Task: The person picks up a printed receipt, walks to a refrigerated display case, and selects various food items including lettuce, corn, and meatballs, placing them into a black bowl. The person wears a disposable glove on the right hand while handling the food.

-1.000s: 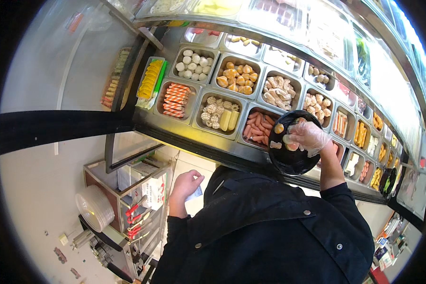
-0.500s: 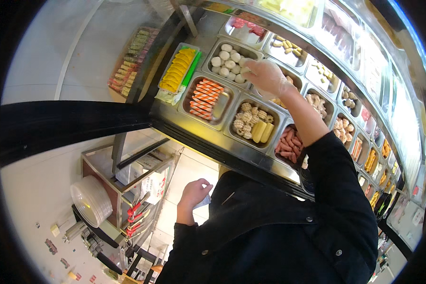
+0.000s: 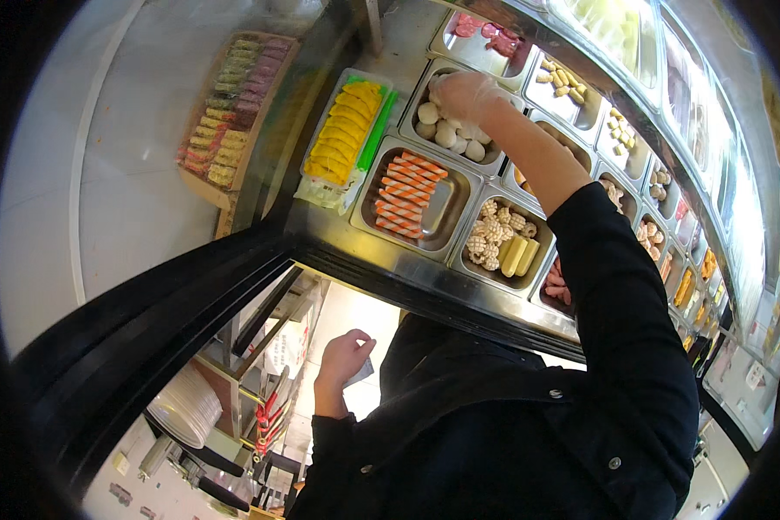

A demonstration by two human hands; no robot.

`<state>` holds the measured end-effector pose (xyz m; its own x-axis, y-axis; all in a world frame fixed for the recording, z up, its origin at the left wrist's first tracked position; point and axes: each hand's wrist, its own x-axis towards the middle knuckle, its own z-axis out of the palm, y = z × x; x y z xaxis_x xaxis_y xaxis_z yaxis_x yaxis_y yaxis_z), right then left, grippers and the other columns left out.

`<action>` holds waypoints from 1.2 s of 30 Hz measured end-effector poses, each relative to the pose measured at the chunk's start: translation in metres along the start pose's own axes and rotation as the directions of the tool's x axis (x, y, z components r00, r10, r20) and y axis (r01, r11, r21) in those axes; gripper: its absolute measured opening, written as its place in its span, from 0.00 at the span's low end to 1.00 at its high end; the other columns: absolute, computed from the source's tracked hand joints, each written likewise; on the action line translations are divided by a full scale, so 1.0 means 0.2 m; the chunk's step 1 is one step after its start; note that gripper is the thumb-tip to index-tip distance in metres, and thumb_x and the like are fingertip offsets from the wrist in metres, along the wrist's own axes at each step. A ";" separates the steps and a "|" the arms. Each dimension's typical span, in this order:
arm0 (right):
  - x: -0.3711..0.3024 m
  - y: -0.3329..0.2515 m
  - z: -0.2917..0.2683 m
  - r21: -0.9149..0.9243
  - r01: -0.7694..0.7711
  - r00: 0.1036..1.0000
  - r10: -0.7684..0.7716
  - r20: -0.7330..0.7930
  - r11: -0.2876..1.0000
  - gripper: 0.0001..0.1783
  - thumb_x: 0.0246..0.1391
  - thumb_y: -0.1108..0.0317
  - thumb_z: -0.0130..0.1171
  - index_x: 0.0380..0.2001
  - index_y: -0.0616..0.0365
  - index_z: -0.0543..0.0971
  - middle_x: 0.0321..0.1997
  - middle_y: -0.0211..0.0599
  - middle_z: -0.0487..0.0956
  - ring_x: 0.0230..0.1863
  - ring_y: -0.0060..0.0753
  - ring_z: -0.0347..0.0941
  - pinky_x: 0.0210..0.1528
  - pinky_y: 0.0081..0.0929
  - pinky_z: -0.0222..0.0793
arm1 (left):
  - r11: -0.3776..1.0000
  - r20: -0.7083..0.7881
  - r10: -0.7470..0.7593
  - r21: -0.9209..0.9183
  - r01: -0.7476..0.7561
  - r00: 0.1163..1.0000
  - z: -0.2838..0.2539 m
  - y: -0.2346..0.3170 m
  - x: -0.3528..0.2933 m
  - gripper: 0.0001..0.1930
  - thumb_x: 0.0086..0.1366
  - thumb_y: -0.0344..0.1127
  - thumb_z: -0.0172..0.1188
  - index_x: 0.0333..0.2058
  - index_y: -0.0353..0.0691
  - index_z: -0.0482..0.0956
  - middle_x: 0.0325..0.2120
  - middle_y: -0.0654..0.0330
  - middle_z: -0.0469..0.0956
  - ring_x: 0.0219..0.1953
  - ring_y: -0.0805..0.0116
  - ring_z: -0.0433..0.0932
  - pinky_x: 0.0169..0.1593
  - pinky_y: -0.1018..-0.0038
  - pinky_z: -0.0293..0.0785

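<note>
My right hand [image 3: 466, 97], in a clear disposable glove, reaches down into a metal pan of white balls [image 3: 446, 134]. Its fingertips point down among the balls and are partly hidden, so whether they grip one cannot be told. Nearest to this pan are a pan of orange-and-white striped sticks [image 3: 407, 195] and a tray of yellow dumpling-like pieces [image 3: 345, 130]. Low beside my body, my left hand [image 3: 345, 357] is bare, its fingers closed on a small blue-grey sheet [image 3: 361, 373].
Scored pale pieces and yellow sticks fill another pan [image 3: 501, 238]. Several more food pans stretch rightward under a clear cover [image 3: 711, 165]. At far left sits a box of colourful rolls [image 3: 234, 113]. A black frame bar [image 3: 147, 299] crosses the left; below stand stacked plastic lids [image 3: 186, 406] and red-handled tools [image 3: 269, 420].
My right hand has moved from the right edge of the white balls' pan to over its far left part. The view has shifted; my left hand stays low, holding the sheet.
</note>
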<state>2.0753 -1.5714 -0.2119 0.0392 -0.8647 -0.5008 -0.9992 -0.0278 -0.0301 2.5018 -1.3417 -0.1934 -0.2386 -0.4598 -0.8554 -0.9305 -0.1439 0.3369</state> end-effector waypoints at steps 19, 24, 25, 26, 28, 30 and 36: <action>-0.16 -0.02 0.26 -0.007 0.044 0.960 -0.044 -0.276 0.999 0.08 0.52 0.69 0.52 0.36 0.57 0.75 0.33 0.39 0.79 0.34 0.44 0.79 0.31 0.37 0.76 | 0.998 0.040 0.056 0.027 -0.057 0.998 -0.10 0.00 0.13 0.14 0.59 0.48 0.61 0.36 0.44 0.81 0.25 0.51 0.80 0.31 0.54 0.80 0.38 0.65 0.75; -0.20 0.08 0.28 0.355 0.316 0.832 -0.078 -0.549 0.880 0.17 0.47 0.68 0.60 0.43 0.57 0.77 0.35 0.44 0.80 0.37 0.46 0.78 0.37 0.36 0.75 | 0.997 0.022 0.058 0.045 -0.059 0.998 -0.11 -0.01 0.13 0.13 0.59 0.46 0.62 0.36 0.44 0.81 0.24 0.53 0.80 0.29 0.57 0.79 0.35 0.67 0.74; -0.23 0.09 0.28 0.447 0.330 0.855 -0.063 -0.514 0.831 0.18 0.46 0.68 0.61 0.43 0.57 0.77 0.35 0.46 0.80 0.37 0.47 0.77 0.39 0.35 0.74 | 0.997 0.021 0.059 0.057 -0.060 0.998 -0.11 -0.02 0.14 0.13 0.59 0.45 0.62 0.36 0.43 0.81 0.23 0.54 0.79 0.27 0.61 0.79 0.33 0.69 0.74; -0.25 0.11 0.28 0.525 0.303 0.891 -0.041 -0.452 0.795 0.19 0.45 0.68 0.62 0.44 0.57 0.77 0.36 0.47 0.79 0.37 0.47 0.77 0.40 0.35 0.74 | 0.996 0.020 0.060 0.068 -0.062 0.998 -0.11 -0.02 0.14 0.12 0.59 0.43 0.63 0.36 0.43 0.81 0.22 0.55 0.79 0.24 0.64 0.78 0.31 0.70 0.74; -0.30 0.16 0.26 0.534 0.344 0.883 -0.073 -0.464 0.772 0.21 0.46 0.68 0.63 0.46 0.57 0.78 0.35 0.46 0.80 0.36 0.42 0.77 0.41 0.32 0.73 | 0.995 0.016 0.070 0.072 -0.071 0.997 -0.10 -0.02 0.14 0.12 0.59 0.43 0.63 0.36 0.43 0.81 0.22 0.55 0.79 0.24 0.64 0.78 0.31 0.70 0.74; -0.35 0.22 0.23 0.746 0.246 0.918 0.099 -0.385 0.619 0.20 0.46 0.69 0.62 0.45 0.57 0.79 0.35 0.42 0.81 0.34 0.37 0.77 0.41 0.30 0.72 | 0.994 0.008 0.084 0.069 -0.084 0.996 -0.09 -0.02 0.15 0.12 0.59 0.44 0.63 0.36 0.43 0.81 0.22 0.55 0.79 0.24 0.64 0.78 0.31 0.70 0.74; -0.43 0.24 0.16 0.644 0.058 0.989 0.045 -0.142 0.762 0.16 0.46 0.64 0.59 0.41 0.53 0.82 0.33 0.34 0.81 0.33 0.28 0.76 0.41 0.27 0.71 | 0.993 0.018 0.088 0.070 -0.090 0.996 -0.09 0.01 0.15 0.13 0.59 0.45 0.62 0.36 0.43 0.81 0.23 0.53 0.80 0.27 0.60 0.79 0.33 0.68 0.74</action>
<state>2.0241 -1.4816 -0.1982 -0.0079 -0.9274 -0.3741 -0.7518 0.2522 -0.6093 2.4978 -1.3715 -0.2115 -0.3249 -0.4548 -0.8292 -0.9226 -0.0401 0.3835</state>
